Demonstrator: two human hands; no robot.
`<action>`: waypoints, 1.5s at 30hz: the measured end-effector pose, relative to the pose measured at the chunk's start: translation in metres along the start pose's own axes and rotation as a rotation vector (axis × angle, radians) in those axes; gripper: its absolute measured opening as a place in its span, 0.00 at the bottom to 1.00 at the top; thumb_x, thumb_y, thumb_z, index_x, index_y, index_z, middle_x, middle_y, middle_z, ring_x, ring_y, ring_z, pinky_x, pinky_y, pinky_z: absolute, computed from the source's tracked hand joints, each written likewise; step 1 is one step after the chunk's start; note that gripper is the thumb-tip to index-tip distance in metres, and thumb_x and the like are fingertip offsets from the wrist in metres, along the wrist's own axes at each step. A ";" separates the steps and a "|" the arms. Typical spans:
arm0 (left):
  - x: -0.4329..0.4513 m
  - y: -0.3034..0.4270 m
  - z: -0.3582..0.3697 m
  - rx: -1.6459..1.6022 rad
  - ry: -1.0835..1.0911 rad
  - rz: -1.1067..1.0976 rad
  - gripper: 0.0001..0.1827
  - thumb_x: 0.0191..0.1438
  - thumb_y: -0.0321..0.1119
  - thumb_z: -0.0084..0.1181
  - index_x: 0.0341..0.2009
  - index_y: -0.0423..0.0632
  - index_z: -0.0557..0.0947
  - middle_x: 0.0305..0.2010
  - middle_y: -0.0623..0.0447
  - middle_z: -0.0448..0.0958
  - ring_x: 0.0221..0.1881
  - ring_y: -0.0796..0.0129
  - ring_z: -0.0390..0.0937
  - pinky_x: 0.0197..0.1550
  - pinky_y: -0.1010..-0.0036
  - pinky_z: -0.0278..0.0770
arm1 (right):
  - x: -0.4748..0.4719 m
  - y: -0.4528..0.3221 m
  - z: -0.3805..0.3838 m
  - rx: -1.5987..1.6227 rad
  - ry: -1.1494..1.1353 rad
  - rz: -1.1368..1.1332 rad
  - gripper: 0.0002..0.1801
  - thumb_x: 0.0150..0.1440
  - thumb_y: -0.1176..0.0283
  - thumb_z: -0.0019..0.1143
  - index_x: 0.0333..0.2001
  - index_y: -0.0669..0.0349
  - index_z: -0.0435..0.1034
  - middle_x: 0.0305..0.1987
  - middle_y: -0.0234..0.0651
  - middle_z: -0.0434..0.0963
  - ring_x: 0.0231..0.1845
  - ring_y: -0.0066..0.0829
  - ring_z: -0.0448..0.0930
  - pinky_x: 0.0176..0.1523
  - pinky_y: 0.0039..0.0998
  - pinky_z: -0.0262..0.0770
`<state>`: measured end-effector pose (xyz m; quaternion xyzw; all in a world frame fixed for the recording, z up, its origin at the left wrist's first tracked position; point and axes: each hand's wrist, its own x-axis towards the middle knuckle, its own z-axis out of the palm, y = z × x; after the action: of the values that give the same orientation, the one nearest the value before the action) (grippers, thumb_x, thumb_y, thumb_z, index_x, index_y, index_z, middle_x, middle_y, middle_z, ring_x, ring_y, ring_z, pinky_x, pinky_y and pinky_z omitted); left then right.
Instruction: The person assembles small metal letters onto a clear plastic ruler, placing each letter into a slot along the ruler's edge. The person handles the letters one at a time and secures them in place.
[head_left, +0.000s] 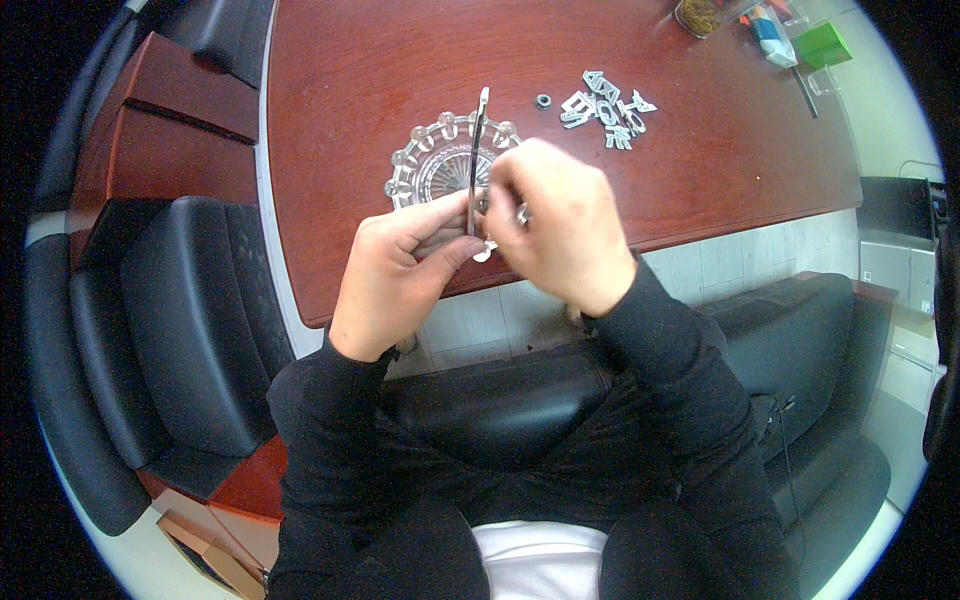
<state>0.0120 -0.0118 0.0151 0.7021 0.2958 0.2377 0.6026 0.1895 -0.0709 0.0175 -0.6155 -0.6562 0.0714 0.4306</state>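
My left hand (409, 262) pinches the lower end of a thin, dark metal bar (477, 142), held edge-on to me and pointing away over the table. Close against its right side, my right hand (559, 217) has curled, slightly blurred fingers by the bar's lower part. Something small and dark (484, 202) shows between the two hands; what the right fingers hold is hidden. Beneath both hands sits a clear glass bowl (427, 169) with a beaded rim. A small metal nut (543, 101) lies beyond the right hand, beside a pile of silvery cut-out metal pieces (607, 112).
The dark red wooden table (360, 75) has its near edge below my hands. At its far right are a jar (697, 16), a packet (772, 37) and a green box (825, 45). Black leather seats (187, 322) stand at the left.
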 end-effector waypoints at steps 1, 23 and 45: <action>0.000 0.000 -0.001 -0.006 0.001 -0.021 0.21 0.56 0.17 0.59 0.55 0.37 0.80 0.45 0.48 0.85 0.45 0.75 0.80 0.49 0.76 0.79 | 0.002 0.002 -0.003 -0.047 0.039 0.020 0.04 0.51 0.81 0.59 0.33 0.65 0.72 0.29 0.45 0.76 0.29 0.45 0.80 0.33 0.36 0.76; 0.005 -0.005 -0.011 -0.482 0.043 -0.033 0.25 0.60 0.23 0.59 0.62 0.33 0.72 0.50 0.42 0.82 0.52 0.63 0.81 0.57 0.69 0.78 | 0.000 -0.012 -0.017 0.503 -0.165 0.348 0.09 0.69 0.77 0.44 0.46 0.68 0.72 0.33 0.32 0.78 0.31 0.17 0.77 0.35 0.20 0.74; 0.004 -0.014 -0.025 -0.663 0.061 0.031 0.19 0.61 0.26 0.59 0.57 0.42 0.76 0.57 0.39 0.78 0.59 0.52 0.77 0.63 0.59 0.74 | -0.001 -0.003 -0.007 0.349 -0.011 0.186 0.06 0.64 0.77 0.56 0.42 0.69 0.77 0.36 0.34 0.82 0.35 0.19 0.78 0.41 0.23 0.74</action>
<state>-0.0048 0.0100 0.0058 0.4648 0.2095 0.3511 0.7854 0.1915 -0.0754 0.0238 -0.5890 -0.5765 0.2270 0.5188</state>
